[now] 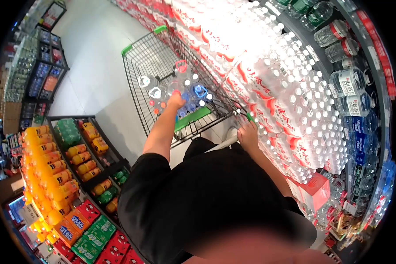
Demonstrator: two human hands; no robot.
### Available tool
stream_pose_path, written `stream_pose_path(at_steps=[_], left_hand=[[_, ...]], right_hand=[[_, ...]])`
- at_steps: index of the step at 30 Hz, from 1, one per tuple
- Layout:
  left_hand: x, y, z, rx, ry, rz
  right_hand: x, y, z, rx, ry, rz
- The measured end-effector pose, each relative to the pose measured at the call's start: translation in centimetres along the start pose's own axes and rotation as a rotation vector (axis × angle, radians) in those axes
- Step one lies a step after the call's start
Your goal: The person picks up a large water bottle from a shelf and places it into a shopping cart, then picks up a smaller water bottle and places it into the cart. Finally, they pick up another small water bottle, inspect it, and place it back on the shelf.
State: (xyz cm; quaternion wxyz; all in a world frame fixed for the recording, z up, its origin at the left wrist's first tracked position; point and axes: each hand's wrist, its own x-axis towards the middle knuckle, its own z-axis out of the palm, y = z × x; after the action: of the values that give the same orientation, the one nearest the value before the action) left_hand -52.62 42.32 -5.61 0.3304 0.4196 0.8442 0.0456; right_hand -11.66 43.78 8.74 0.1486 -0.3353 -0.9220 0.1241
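Observation:
My left hand [177, 100] reaches down into a black wire shopping cart [136, 94], its fingers closed at the top of a large clear water bottle [174, 85]. Around it in the cart stand other big bottles, one with a red carry handle [181, 66], one with a white handle [155, 92] and one with a blue handle [200, 91]. Smaller bottles with white, blue and orange caps are packed among them. My right hand [247, 133] is at the cart's near right corner, fingers curled. What it holds is hidden; a white cap [236, 111] shows just beyond the fingertips.
Stacked shrink-wrapped bottle packs [268, 94] line the cart's right side closely. Beyond them runs a shelf of water bottles [353, 83]. To the left are a rack of drinks [84, 160] and piled orange bottles [48, 163]. Grey floor [81, 53] stretches ahead on the left.

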Motion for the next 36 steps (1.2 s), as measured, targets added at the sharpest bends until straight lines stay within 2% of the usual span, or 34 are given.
stream_pose_path(at_steps=[2,4,6,8,12,15,17,18,20,21,24,26,27,30,32,34,35,36], left_hand=[[1.6,-1.6,0.1,0.065,0.058,0.180],[0.4,-1.2,-2.2,0.008,0.073,0.247],[-1.9,0.9,-5.2,0.004,0.082,0.169],[-7.5,6.1,-10.6,-0.024,0.082,0.052],[-14.0,13.6,-16.4,0.053,0.381,0.091],[-18.1,18.8,-20.1,0.138,0.505,0.173],[-21.6,23.0,-22.5,0.171,0.518,0.208],[-23.8,25.6,-23.6,0.198,0.529,0.207],[-26.8,29.5,-24.1,0.240,0.619,0.316],[-28.7,31.8,-24.6,0.222,0.604,0.373],[-33.7,38.1,-25.1,0.124,0.600,0.659],[-36.1,41.6,-24.8,-0.009,0.543,0.827],[-37.1,43.2,-24.7,0.029,0.557,1.000],[-38.4,47.6,-23.4,0.109,0.570,1.374],[-38.5,50.4,-22.3,0.251,0.610,1.590],[-37.8,52.7,-21.6,0.208,0.566,1.635],[-36.7,54.4,-21.2,0.015,0.579,1.707],[-35.2,55.9,-20.7,-0.181,0.588,1.768]], right_hand=[[-0.2,0.0,-0.4,0.004,0.049,-0.041],[-0.2,0.0,-0.7,0.055,0.103,-0.079],[-0.5,0.2,-0.7,0.167,0.153,-0.098],[-1.0,0.4,-0.5,0.395,0.076,-0.008],[-1.3,1.3,-0.2,0.787,-0.005,0.182],[0.3,1.6,-2.0,0.845,0.005,0.112],[2.0,1.5,-4.7,0.849,0.083,-0.017],[3.0,1.0,-7.0,0.755,0.148,-0.085],[4.8,0.7,-10.1,0.758,0.138,-0.084],[5.4,0.4,-11.9,0.757,0.120,-0.065],[6.7,1.5,-13.2,0.634,0.398,-0.168],[6.8,2.6,-18.9,0.598,0.313,-0.111],[6.4,3.2,-21.3,0.580,0.271,-0.084],[3.3,6.6,-23.8,0.854,0.454,-0.095],[1.3,9.4,-24.9,0.902,0.519,-0.004],[0.3,12.3,-25.6,0.856,0.659,0.057],[-0.3,14.0,-25.5,0.916,0.690,0.085],[-0.6,15.5,-26.5,0.845,0.723,0.070]])
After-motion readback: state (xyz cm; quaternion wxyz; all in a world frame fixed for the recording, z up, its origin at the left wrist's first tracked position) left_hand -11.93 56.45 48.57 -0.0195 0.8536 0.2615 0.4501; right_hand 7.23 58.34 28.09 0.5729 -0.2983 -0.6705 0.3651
